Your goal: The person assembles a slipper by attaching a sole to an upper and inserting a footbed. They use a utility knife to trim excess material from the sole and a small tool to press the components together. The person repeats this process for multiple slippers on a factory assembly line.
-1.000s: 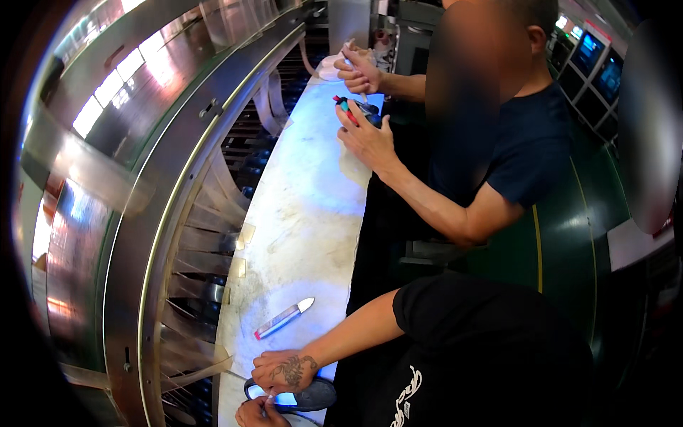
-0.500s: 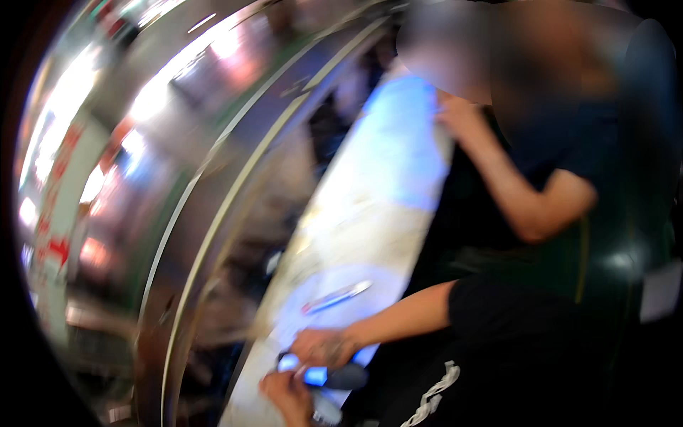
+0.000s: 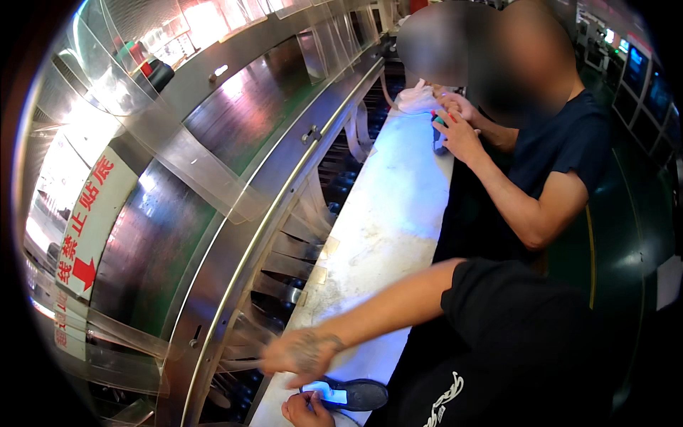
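A dark shoe sole [image 3: 366, 395] lies near the lower end of the long white bench, a patch on it glowing blue under the light. My left hand [image 3: 307, 411] has its fingers curled at the sole's near edge and seems to hold it. My right hand [image 3: 295, 356], tattooed at the back, stretches across the bench above the sole towards the machine's side. It is smeared by motion; its fingers are partly hidden, so I cannot see whether it holds anything. Part of a pale item [image 3: 345, 420] shows just below the sole.
Along the left runs a metal machine rail [image 3: 245, 263] with clear plastic strips [image 3: 302, 249] hanging over dark openings. A white sign [image 3: 96, 220] with red lettering stands beyond. Farther up the bench, a co-worker's hands [image 3: 462, 135] handle a dark item beside a pale bundle [image 3: 416, 98].
My right hand has lifted off the sole and moved up and left. The slim pen-like object that lay on the bench is no longer visible. The view has steadied.
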A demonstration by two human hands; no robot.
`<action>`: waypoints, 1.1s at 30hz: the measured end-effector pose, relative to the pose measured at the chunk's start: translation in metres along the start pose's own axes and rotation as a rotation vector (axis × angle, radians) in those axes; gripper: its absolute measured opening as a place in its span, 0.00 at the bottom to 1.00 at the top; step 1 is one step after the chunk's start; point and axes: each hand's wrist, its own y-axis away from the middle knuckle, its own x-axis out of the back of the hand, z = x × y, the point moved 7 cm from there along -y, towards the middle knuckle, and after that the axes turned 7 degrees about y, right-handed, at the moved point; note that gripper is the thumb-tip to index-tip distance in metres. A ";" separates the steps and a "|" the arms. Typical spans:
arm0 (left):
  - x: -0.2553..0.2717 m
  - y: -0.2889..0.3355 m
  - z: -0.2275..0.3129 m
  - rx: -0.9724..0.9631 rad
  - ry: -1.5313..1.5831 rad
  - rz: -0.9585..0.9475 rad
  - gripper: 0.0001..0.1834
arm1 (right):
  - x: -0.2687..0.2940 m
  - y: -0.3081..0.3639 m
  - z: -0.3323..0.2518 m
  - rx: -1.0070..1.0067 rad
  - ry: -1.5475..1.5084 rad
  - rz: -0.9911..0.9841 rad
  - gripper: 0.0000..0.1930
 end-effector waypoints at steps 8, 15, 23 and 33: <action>-0.020 0.010 -0.045 -0.001 -0.088 -0.271 0.14 | -0.106 0.118 -0.013 -0.243 -0.044 0.082 0.11; -0.018 0.002 -0.030 0.016 0.110 -0.065 0.09 | -0.096 0.118 -0.006 -0.217 -0.006 0.151 0.08; -0.008 0.009 0.003 -0.198 -0.017 -0.164 0.07 | -0.088 0.123 -0.003 -0.236 -0.123 0.194 0.09; -0.012 -0.022 0.033 0.013 0.064 -0.206 0.05 | -0.068 0.124 -0.008 -0.362 -0.001 0.240 0.10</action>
